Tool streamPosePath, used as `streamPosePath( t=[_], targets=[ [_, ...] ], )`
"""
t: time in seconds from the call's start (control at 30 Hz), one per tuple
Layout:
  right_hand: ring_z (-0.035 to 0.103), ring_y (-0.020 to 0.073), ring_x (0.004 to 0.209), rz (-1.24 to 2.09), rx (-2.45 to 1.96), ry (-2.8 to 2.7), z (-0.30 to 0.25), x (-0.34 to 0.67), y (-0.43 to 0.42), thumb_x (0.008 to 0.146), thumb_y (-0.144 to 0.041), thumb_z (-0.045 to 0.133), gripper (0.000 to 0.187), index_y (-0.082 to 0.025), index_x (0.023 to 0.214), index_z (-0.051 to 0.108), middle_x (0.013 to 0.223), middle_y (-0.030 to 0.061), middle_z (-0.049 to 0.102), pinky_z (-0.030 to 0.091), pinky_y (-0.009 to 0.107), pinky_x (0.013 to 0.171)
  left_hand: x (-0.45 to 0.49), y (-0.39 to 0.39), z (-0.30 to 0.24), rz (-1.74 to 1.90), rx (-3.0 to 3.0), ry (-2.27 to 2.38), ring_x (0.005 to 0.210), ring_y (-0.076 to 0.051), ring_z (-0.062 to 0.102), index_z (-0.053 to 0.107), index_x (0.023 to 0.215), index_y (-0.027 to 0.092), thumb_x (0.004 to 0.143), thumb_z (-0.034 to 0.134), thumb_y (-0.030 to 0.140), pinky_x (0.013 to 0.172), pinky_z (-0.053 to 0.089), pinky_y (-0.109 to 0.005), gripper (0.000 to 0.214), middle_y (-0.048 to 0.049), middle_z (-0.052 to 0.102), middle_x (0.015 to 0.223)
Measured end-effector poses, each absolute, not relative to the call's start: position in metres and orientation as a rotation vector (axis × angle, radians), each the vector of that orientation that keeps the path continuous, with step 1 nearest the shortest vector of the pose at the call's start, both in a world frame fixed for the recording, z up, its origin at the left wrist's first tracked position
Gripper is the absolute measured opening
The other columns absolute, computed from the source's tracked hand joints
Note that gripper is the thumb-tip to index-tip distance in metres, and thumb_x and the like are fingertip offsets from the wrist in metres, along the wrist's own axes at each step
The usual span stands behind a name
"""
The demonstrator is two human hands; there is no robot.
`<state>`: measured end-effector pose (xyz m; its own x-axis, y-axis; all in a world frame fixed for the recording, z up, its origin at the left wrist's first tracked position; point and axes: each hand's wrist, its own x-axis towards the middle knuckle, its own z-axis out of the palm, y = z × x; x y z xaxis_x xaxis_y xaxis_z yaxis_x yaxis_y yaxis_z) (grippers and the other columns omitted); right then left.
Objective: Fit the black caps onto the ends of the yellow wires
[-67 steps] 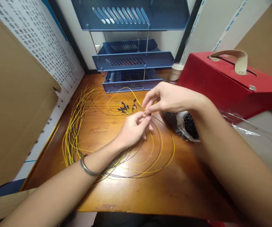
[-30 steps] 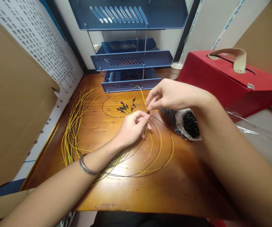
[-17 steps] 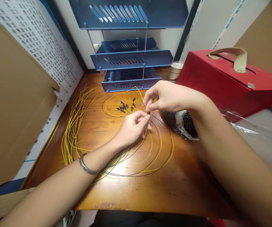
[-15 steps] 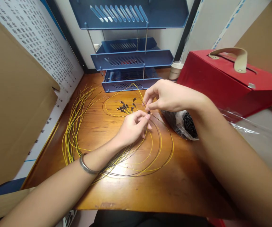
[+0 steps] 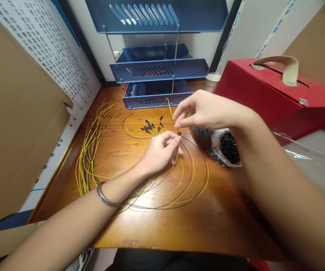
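Pinching a black piece with left hand, a yellow wire with arched right hand. Well back from the near table edge.

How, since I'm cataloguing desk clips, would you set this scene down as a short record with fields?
Left hand: pinching a black part
Right hand: at a yellow wire near the part; grip unclear
Wires: yellow and dark, looped on the table
Bag: right of left hand, black pieces showing
Back: blue rack, cup
Right: red box
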<state>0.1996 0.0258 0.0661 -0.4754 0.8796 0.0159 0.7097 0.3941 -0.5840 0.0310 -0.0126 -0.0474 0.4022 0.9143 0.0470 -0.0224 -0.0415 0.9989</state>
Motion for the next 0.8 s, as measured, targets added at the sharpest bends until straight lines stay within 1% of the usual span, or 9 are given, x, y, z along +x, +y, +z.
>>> streamPosePath(
  t=[0.1, 0.2, 0.33, 0.47, 0.6, 0.7, 0.8],
  targets=[
    [0.072, 0.0198, 0.077, 0.786, -1.391, -2.409, 0.063, 0.199, 0.0271, 0.075, -0.021, 0.077, 0.006, -0.023, 0.081, 0.078, 0.08, 0.0006, 0.077, 0.057, 0.031, 0.072, 0.0309, -0.0133, -0.0463, 0.936, 1.405, 0.866, 0.035, -0.006, 0.052, 0.055, 0.087, 0.015, 0.094, 0.06, 0.036, 0.036, 0.038, -0.016, 0.022, 0.0002, 0.069, 0.065],
    [0.071, 0.0185, 0.072, 0.8, -1.393, -2.465, 0.0621, 0.1982, 0.0268, 0.074, -0.017, 0.075, 0.008, -0.024, 0.075, 0.077, 0.076, -0.0002, 0.076, 0.056, 0.031, 0.07, 0.0307, -0.0139, -0.0453, 0.918, 1.423, 0.867, 0.037, -0.005, 0.052, 0.056, 0.086, 0.015, 0.093, 0.061, 0.036, 0.037, 0.04, -0.016, 0.023, -0.0003, 0.069, 0.065],
    [0.07, 0.0196, 0.07, 0.775, -1.39, -2.431, 0.0621, 0.1963, 0.0258, 0.072, -0.018, 0.076, 0.005, -0.023, 0.071, 0.076, 0.072, 0.0006, 0.075, 0.057, 0.033, 0.073, 0.0307, -0.0129, -0.0456, 0.918, 1.416, 0.862, 0.036, -0.005, 0.052, 0.055, 0.086, 0.016, 0.093, 0.062, 0.04, 0.037, 0.039, -0.016, 0.027, -0.0001, 0.069, 0.065],
    [0.072, 0.0225, 0.077, 0.71, -1.367, -2.332, 0.0632, 0.1935, 0.0248, 0.074, -0.02, 0.078, 0.001, -0.02, 0.075, 0.078, 0.077, 0.0032, 0.075, 0.058, 0.035, 0.079, 0.0309, -0.0111, -0.0463, 0.939, 1.405, 0.864, 0.035, -0.005, 0.052, 0.054, 0.087, 0.016, 0.093, 0.061, 0.042, 0.036, 0.038, -0.016, 0.027, 0.0004, 0.069, 0.066],
    [0.073, 0.0248, 0.084, 0.67, -1.366, -2.28, 0.0648, 0.1931, 0.0242, 0.076, -0.024, 0.079, 0.009, -0.017, 0.082, 0.078, 0.085, 0.0073, 0.077, 0.058, 0.035, 0.083, 0.031, -0.0115, -0.0454, 0.931, 1.411, 0.879, 0.036, -0.005, 0.052, 0.055, 0.088, 0.016, 0.095, 0.059, 0.037, 0.036, 0.038, -0.016, 0.023, 0.0001, 0.069, 0.066],
    [0.073, 0.0234, 0.083, 0.691, -1.367, -2.324, 0.0644, 0.1948, 0.025, 0.076, -0.026, 0.079, 0.009, -0.019, 0.082, 0.079, 0.084, 0.0052, 0.077, 0.058, 0.034, 0.08, 0.0311, -0.013, -0.0445, 0.912, 1.416, 0.902, 0.037, -0.005, 0.052, 0.055, 0.087, 0.016, 0.095, 0.059, 0.034, 0.036, 0.039, -0.016, 0.021, 0.0, 0.069, 0.066],
    [0.073, 0.0224, 0.081, 0.724, -1.362, -2.371, 0.0632, 0.1962, 0.026, 0.075, -0.024, 0.078, 0.005, -0.022, 0.08, 0.08, 0.08, 0.0021, 0.077, 0.058, 0.033, 0.076, 0.0311, -0.0138, -0.0442, 0.906, 1.423, 0.905, 0.036, -0.005, 0.052, 0.055, 0.086, 0.016, 0.095, 0.059, 0.035, 0.037, 0.04, -0.016, 0.021, 0.0001, 0.069, 0.066]
  ],
)
